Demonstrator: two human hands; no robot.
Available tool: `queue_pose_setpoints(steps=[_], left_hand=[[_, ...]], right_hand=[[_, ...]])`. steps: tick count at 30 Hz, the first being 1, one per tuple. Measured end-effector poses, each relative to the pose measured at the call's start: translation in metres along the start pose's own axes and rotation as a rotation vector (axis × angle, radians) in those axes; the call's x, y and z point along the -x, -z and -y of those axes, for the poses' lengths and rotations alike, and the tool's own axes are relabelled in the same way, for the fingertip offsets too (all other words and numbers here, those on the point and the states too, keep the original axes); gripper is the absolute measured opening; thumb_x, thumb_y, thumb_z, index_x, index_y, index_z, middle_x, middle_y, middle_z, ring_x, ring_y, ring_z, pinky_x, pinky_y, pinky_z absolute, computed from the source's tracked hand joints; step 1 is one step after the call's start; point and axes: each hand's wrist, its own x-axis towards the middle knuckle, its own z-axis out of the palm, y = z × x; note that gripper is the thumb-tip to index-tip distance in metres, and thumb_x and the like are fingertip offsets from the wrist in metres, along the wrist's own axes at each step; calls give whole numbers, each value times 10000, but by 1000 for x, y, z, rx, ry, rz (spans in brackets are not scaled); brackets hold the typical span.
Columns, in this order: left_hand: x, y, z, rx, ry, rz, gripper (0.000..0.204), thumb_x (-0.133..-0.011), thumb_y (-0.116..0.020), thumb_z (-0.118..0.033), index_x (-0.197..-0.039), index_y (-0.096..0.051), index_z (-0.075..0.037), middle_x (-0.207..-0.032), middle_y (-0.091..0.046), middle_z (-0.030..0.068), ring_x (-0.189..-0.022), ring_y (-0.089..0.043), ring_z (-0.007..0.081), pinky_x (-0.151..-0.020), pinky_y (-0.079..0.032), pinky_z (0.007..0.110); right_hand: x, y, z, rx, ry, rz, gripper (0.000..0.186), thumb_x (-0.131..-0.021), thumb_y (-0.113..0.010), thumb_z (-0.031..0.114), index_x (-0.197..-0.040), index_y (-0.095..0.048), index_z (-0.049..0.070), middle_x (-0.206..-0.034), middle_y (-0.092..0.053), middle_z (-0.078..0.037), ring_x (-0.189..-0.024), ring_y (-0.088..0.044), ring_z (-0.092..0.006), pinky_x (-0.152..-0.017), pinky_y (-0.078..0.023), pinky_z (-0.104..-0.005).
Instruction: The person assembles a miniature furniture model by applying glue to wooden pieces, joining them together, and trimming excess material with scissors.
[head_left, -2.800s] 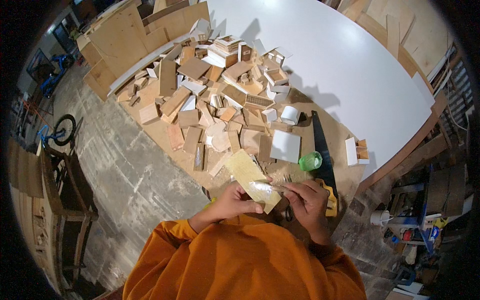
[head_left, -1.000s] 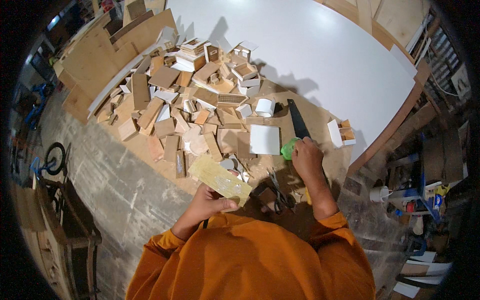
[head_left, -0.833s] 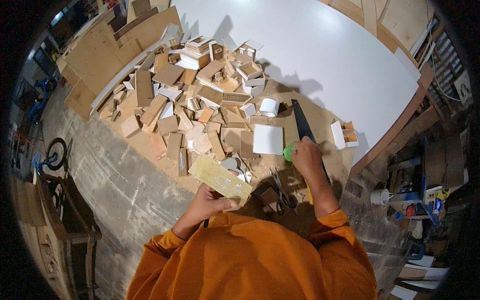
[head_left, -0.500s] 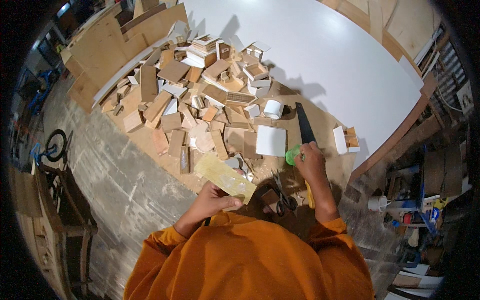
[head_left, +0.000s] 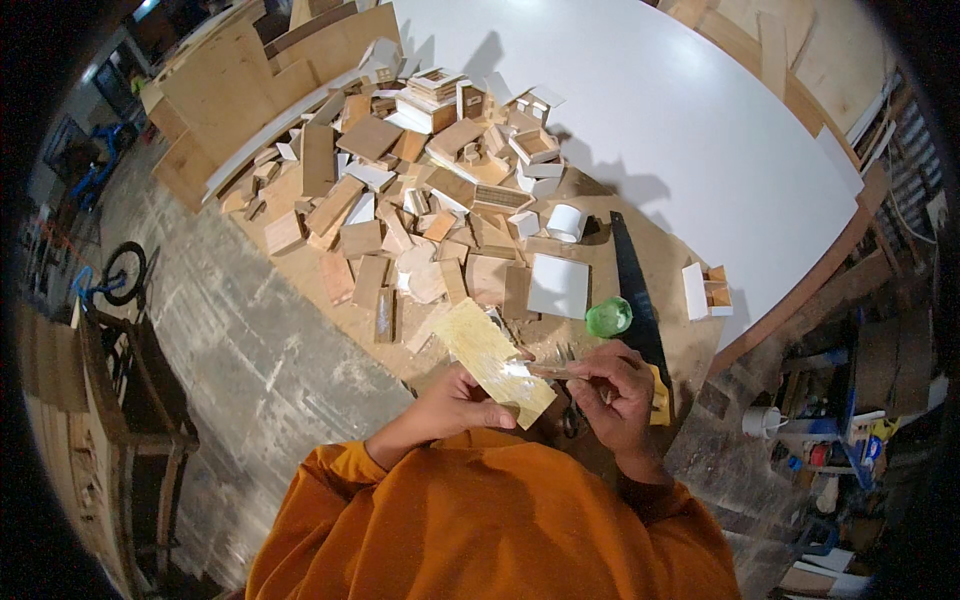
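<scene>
A pale yellow rectangular board [head_left: 481, 343] is pinched in my left hand [head_left: 455, 408], its face up with whitish, wet-looking smears. My right hand [head_left: 615, 395] grips a thin stick tool [head_left: 548, 372], its tip touching those smears. Beyond that hand sit a green plastic cup [head_left: 608, 318] and a hand saw [head_left: 632, 282] with a yellow handle partly hidden. Scissors [head_left: 570, 423] lie partly hidden beneath my hands.
A jumble of wooden offcuts and small boxes [head_left: 369, 136] covers the brown worktop, beside a large white panel [head_left: 740, 120]. A small white-sided box [head_left: 707, 291] sits right. A bicycle [head_left: 122, 273] stands left; a bucket [head_left: 762, 422] is at right.
My right hand has left the green cup and moved down and left to the board with the thin stick. The board in my left hand is now tilted more steeply.
</scene>
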Motion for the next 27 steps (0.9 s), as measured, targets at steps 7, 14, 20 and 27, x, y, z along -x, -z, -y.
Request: queue_pose_setpoints(steps=[7, 14, 20, 27], left_hand=[[0, -5, -4, -78, -77, 3, 517, -769, -727, -29, -1237, -506, -36, -1152, -600, 30, -1025, -545, 97, -868, -450, 267], [1, -1, 2, -136, -155, -6, 526, -757, -746, -50, -1227, -510, -34, -1105, -612, 27, -993, -553, 91, -857, -453, 266], [-1, 0, 4, -130, -168, -111, 580, -757, -749, -57, -1257, -459, -8, -1083, -618, 45, -943, -570, 94, -809, -472, 268], [-2, 3, 6, -212, -219, -121, 612, -720, -780, -66, -1247, -474, -17, -1062, -623, 41, -932, -576, 95, -797, -473, 258]], right_hand=[[7, -12, -8, 219, 279, -39, 191, -714, -724, 21, -890, -666, 64, -827, -604, -80, -698, -623, -244, -615, -517, -326], [5, -11, 3, 283, 230, 13, 217, -701, -736, 32, -907, -670, 57, -820, -612, -75, -688, -625, -235, -600, -516, -325], [10, -16, 6, 125, 123, 89, 197, -733, -733, 74, -912, -665, 25, -785, -627, -110, -658, -632, -245, -579, -509, -332], [9, -17, 14, 51, -28, 181, 162, -795, -685, 91, -913, -644, -11, -765, -628, -149, -654, -634, -273, -568, -497, -324]])
